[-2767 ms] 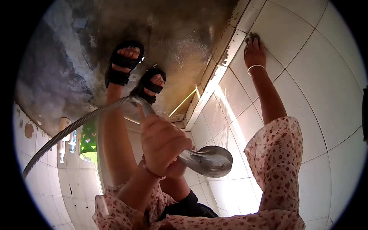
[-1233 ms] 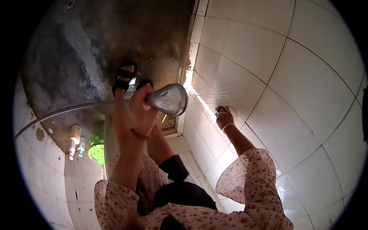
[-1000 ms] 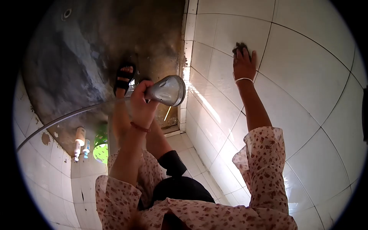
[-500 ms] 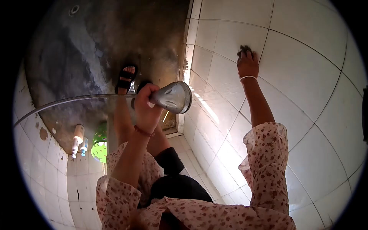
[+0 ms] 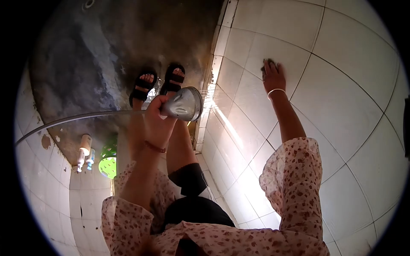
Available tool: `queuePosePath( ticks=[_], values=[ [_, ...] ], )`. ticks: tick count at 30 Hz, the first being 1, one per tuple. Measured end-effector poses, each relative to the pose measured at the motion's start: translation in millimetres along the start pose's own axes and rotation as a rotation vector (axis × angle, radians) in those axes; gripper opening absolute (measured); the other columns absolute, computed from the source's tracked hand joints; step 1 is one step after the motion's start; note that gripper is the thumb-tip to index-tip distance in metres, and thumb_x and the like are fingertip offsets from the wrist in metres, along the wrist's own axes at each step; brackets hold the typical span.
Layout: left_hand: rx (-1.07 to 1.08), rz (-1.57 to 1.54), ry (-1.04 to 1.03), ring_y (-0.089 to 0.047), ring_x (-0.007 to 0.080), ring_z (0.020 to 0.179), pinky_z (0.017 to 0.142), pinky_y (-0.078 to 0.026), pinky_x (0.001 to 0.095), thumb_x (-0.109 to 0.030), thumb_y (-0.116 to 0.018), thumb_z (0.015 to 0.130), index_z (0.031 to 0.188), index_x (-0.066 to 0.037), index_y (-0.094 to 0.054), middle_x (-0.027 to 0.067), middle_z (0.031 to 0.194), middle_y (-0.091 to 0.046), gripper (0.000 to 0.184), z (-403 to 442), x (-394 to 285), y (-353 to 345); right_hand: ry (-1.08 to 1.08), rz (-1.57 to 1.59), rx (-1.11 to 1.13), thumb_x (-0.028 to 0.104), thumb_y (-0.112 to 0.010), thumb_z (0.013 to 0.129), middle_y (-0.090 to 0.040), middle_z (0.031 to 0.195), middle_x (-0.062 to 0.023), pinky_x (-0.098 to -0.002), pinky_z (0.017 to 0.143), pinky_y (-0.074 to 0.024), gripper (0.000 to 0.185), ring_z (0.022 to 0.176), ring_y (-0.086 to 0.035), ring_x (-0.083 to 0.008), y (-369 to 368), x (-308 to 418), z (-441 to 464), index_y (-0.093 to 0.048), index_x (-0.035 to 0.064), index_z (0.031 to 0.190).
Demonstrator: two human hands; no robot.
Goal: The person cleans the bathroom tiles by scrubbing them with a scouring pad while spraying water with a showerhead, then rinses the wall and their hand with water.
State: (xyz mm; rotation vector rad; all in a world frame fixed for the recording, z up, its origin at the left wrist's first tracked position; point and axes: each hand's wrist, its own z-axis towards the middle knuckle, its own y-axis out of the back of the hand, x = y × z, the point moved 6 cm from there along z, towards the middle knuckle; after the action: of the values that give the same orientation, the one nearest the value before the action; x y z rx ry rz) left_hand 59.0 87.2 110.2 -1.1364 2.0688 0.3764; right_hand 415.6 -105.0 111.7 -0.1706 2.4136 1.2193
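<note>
My left hand (image 5: 156, 123) is wrapped round the handle of a grey shower head (image 5: 183, 105), whose face points right at the tiled wall. Thin streaks of water leave it toward the wall's lower edge. A ribbed metal hose (image 5: 81, 115) runs off to the left from the handle. Against the white wall tiles (image 5: 350, 94), my right hand (image 5: 274, 79) presses a dark scouring pad (image 5: 265, 64). Most of the pad is hidden under the fingers.
Both sandalled feet stand on the dark, wet floor (image 5: 141, 38). Several bottles (image 5: 85, 146) and a green plastic basket (image 5: 107, 165) are at the lower left. A drain (image 5: 89, 4) lies at the top left. A raised tiled edge (image 5: 218, 55) borders the wall.
My right hand has slid slightly down and left on the wall with the scouring pad. The shower head has shifted a little left, and the second foot now shows fully.
</note>
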Motion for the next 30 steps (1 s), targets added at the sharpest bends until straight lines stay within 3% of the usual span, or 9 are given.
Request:
queuePosePath(
  ticks=[5, 6, 10, 12, 16, 19, 23, 25, 30],
  values=[
    [-0.001, 0.104, 0.042, -0.057, 0.0108, 0.076, 0.071, -0.047, 0.0241, -0.005, -0.072, 0.070, 0.093, -0.002, -0.059, 0.0045, 0.082, -0.060, 0.027, 3.8, 4.1, -11.0, 0.106, -0.007, 0.152, 0.022, -0.051, 0.088, -0.059, 0.122, -0.0062, -0.0415, 0.106, -0.0314, 0.031, 0.121, -0.046, -0.0241, -35.7, 29.9, -12.8, -0.067, 0.0024, 0.107],
    [-0.003, 0.120, 0.041, -0.058, 0.0121, 0.076, 0.071, -0.047, 0.0247, -0.004, -0.072, 0.070, 0.092, -0.002, -0.059, 0.0050, 0.082, -0.060, 0.026, 4.7, 3.3, -15.0, 0.205, 0.005, 0.570, 0.020, -0.052, 0.087, -0.060, 0.124, -0.0059, -0.0397, 0.106, -0.0308, 0.031, 0.120, -0.048, -0.0227, -60.6, 62.2, -51.7, -0.067, 0.0042, 0.108],
    [-0.028, 0.167, 0.011, -0.060, 0.0165, 0.076, 0.071, -0.048, 0.0270, -0.003, -0.071, 0.069, 0.091, -0.003, -0.059, 0.0065, 0.082, -0.061, 0.025, 8.7, -4.0, -26.3, 0.565, 0.041, 0.851, 0.017, -0.054, 0.083, -0.066, 0.114, -0.0069, -0.0462, 0.108, -0.0293, 0.026, 0.115, -0.055, -0.0221, -73.4, 139.9, -196.4, -0.072, 0.0050, 0.097],
    [-0.035, 0.202, -0.021, -0.061, 0.0179, 0.077, 0.071, -0.048, 0.0277, -0.003, -0.071, 0.069, 0.091, -0.003, -0.059, 0.0071, 0.083, -0.062, 0.025, 8.0, -7.8, -30.5, 0.213, 0.200, 0.559, 0.016, -0.056, 0.082, -0.066, 0.114, -0.0086, -0.0453, 0.108, -0.0313, 0.025, 0.114, -0.055, -0.0247, -150.8, 110.3, -188.4, -0.072, 0.0049, 0.098],
    [-0.071, 0.196, -0.008, -0.060, 0.0170, 0.077, 0.072, -0.048, 0.0273, -0.002, -0.072, 0.067, 0.092, -0.003, -0.059, 0.0074, 0.083, -0.061, 0.028, 7.5, -7.1, -28.8, 0.252, -0.150, 0.408, 0.010, -0.062, 0.080, -0.069, 0.093, -0.0062, -0.0440, 0.107, -0.0319, 0.011, 0.104, -0.058, -0.0217, -25.2, 12.6, 33.9, -0.072, 0.0102, 0.086],
    [-0.082, 0.123, -0.020, -0.059, 0.0151, 0.077, 0.071, -0.048, 0.0267, -0.001, -0.072, 0.066, 0.092, -0.003, -0.059, 0.0068, 0.083, -0.061, 0.028, 7.4, -11.7, -26.4, 0.181, -0.218, 0.372, 0.017, -0.056, 0.087, -0.060, 0.120, -0.0055, -0.0445, 0.108, -0.0288, 0.022, 0.118, -0.048, -0.0224, -6.8, -12.1, 68.0, -0.068, 0.0110, 0.106],
    [-0.080, 0.125, -0.003, -0.059, 0.0150, 0.076, 0.070, -0.047, 0.0264, 0.002, -0.071, 0.065, 0.089, -0.002, -0.058, 0.0071, 0.082, -0.060, 0.028, 6.9, -10.6, -31.9, 0.292, -0.065, 0.467, 0.022, -0.047, 0.091, -0.054, 0.133, -0.0066, -0.0459, 0.109, -0.0255, 0.036, 0.127, -0.041, -0.0258, -58.4, 72.8, -76.8, -0.062, 0.0071, 0.120],
    [-0.070, 0.142, -0.050, -0.059, 0.0164, 0.075, 0.070, -0.047, 0.0266, 0.004, -0.070, 0.064, 0.088, -0.002, -0.058, 0.0080, 0.081, -0.060, 0.028, 11.4, -19.3, -34.8, 0.582, 0.029, 1.017, 0.020, -0.043, 0.092, -0.051, 0.137, -0.0068, -0.0485, 0.111, -0.0209, 0.041, 0.129, -0.041, -0.0253, -58.9, 142.3, -195.9, -0.057, 0.0030, 0.126],
    [0.142, 0.180, -0.153, -0.051, 0.0077, 0.079, 0.071, -0.043, 0.0219, 0.007, -0.066, 0.067, 0.095, -0.002, -0.057, 0.0003, 0.087, -0.056, 0.031, -4.2, -21.5, -45.6, 0.753, 0.049, 0.932, 0.018, -0.037, 0.095, -0.042, 0.145, -0.0023, -0.0552, 0.112, -0.0140, 0.042, 0.135, -0.036, -0.0227, -73.7, 180.9, -336.4, -0.051, 0.0121, 0.134]
  ],
)
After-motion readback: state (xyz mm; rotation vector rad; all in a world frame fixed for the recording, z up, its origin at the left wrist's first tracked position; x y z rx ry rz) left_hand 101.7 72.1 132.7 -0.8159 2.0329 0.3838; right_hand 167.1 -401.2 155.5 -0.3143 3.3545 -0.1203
